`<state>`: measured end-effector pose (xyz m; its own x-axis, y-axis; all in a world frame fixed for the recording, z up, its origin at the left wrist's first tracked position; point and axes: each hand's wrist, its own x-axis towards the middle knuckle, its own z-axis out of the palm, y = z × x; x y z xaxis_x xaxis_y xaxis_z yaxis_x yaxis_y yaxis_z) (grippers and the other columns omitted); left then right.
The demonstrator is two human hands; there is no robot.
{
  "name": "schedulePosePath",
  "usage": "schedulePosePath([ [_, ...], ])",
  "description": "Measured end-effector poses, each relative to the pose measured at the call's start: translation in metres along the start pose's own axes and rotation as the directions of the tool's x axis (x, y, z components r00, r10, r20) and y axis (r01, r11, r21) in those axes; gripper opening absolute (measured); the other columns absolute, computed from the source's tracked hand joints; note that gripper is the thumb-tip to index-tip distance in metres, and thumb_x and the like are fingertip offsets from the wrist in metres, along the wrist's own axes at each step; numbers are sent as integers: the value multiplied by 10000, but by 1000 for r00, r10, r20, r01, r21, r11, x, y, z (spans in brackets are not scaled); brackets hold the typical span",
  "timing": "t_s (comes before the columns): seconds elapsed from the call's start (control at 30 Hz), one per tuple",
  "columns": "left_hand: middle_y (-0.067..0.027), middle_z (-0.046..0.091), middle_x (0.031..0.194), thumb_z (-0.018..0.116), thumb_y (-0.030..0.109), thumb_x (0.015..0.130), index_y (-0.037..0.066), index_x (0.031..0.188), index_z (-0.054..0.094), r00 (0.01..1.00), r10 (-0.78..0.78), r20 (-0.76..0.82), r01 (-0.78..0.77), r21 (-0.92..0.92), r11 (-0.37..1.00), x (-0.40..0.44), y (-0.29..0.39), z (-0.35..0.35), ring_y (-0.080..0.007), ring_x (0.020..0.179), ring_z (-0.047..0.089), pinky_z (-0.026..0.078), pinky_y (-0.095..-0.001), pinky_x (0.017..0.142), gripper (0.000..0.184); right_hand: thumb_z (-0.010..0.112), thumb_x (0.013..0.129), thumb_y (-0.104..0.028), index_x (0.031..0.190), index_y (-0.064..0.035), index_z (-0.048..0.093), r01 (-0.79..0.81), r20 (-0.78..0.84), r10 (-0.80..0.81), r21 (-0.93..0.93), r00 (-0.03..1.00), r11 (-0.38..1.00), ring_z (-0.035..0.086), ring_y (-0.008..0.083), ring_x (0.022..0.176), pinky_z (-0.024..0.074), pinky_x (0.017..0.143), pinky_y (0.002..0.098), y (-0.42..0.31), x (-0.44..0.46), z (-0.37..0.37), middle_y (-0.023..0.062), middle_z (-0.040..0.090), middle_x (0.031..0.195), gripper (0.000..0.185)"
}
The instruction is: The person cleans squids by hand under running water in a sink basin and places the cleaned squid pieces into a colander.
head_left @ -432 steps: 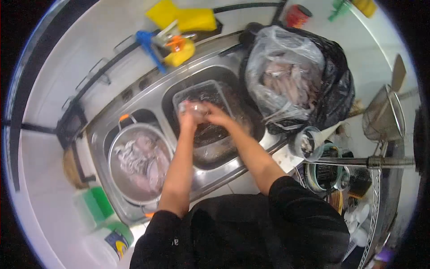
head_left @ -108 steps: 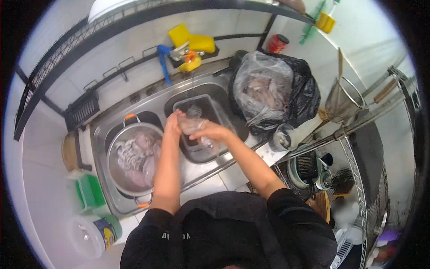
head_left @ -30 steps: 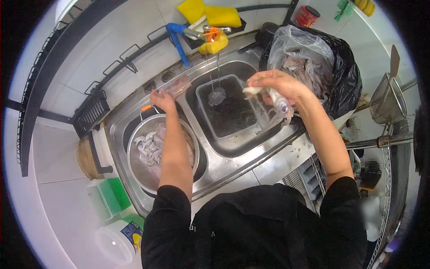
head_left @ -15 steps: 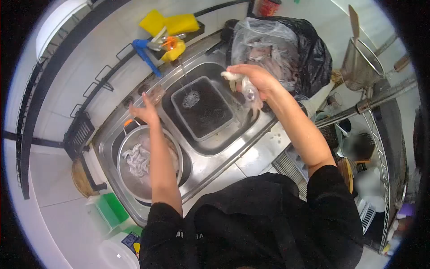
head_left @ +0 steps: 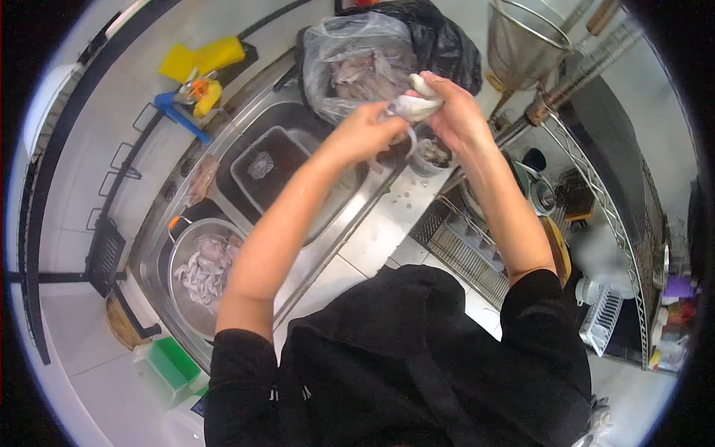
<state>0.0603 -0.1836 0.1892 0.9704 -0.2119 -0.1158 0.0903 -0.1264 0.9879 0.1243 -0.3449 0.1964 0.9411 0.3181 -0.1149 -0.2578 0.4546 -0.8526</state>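
Squid piece (head_left: 417, 108) held, tentacles (head_left: 197, 281) in pot (head_left: 184, 307), squid (head_left: 369, 73) in plastic bag (head_left: 319, 56)

The one view comes from the person's own head, facing forward and steeply down past the black shirt (head_left: 402, 350) to the left hand (head_left: 369, 130) and right hand (head_left: 458, 112), both near the lens. It is very wide (edges bow, corners round off into black), taking in the sink (head_left: 313, 261) and a metal rack (head_left: 605, 205) at right.
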Motion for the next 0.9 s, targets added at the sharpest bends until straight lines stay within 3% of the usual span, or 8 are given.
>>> schedulePosePath([
  [0.17, -160, 643, 832, 571, 228, 718, 15, 990, 611, 967, 245, 66, -244, 511, 824, 33, -4, 10, -262, 770, 624, 468, -333, 723, 348, 435, 907, -124, 1129, 95, 431, -98, -64, 96, -38, 993, 994, 521, 307, 1038, 435, 921, 403, -5, -14, -48, 196, 518, 1099, 312],
  [0.27, -192, 633, 898, 567, 228, 718, 24, 1013, 606, 987, 157, 42, -154, 548, 822, 48, -1, 19, -315, 857, 612, 462, -354, 765, 361, 418, 904, -105, 1159, 109, 402, -236, -69, 230, -90, 971, 968, 520, 331, 1044, 426, 936, 394, 18, -5, -93, 218, 496, 1140, 333],
  [0.33, -122, 629, 846, 572, 193, 741, 29, 1042, 596, 983, 167, 80, -182, 586, 790, 59, -7, 21, -187, 787, 583, 444, -300, 735, 344, 460, 883, -119, 1149, 117, 428, -282, -90, 268, -257, 959, 924, 563, 344, 992, 478, 871, 339, 23, -13, -104, 238, 496, 1133, 357],
  [0.4, -189, 627, 941, 571, 186, 721, 33, 1018, 607, 975, 200, 99, -220, 567, 794, 64, -13, 22, -301, 872, 608, 460, -352, 776, 336, 474, 879, -113, 1138, 69, 489, -260, -65, 262, -477, 963, 840, 593, 285, 919, 495, 809, 295, 17, -26, -105, 205, 533, 1101, 317],
  [0.47, -150, 635, 924, 574, 134, 718, 40, 1021, 601, 968, 221, 119, -249, 555, 794, 66, -19, 22, -247, 840, 612, 459, -323, 754, 319, 489, 874, -112, 1117, 46, 522, -202, -55, 213, -607, 976, 769, 592, 237, 888, 485, 789, 278, 11, -26, -105, 173, 562, 1057, 291],
  [0.53, -85, 631, 877, 571, 83, 710, 37, 1012, 593, 991, 83, 103, -121, 447, 886, 62, -14, 24, -180, 797, 599, 454, -283, 724, 307, 504, 870, -110, 1097, 22, 554, -147, -38, 173, -722, 984, 676, 590, 189, 858, 476, 770, 261, 11, -22, -106, 142, 591, 1012, 267],
  [0.6, -47, 608, 834, 549, 38, 724, 23, 1009, 576, 982, 90, 167, -149, 390, 908, 66, -20, 22, -128, 748, 576, 445, -251, 682, 287, 551, 852, -123, 1059, -2, 590, 177, 225, 14, -802, 974, 570, 564, 113, 818, 454, 733, 243, 12, -17, -105, 84, 626, 912, 243],
  [0.9, -175, 586, 939, 539, -85, 725, 32, 1138, 372, 983, -101, 151, 159, -448, 880, 66, -39, 27, -261, 780, 627, 533, -364, 712, 460, 641, 797, -116, 1023, 12, 582, 242, 273, -91, -590, 958, 770, 572, 103, 830, 451, 751, 253, 39, -10, -108, 61, 629, 907, 266],
])
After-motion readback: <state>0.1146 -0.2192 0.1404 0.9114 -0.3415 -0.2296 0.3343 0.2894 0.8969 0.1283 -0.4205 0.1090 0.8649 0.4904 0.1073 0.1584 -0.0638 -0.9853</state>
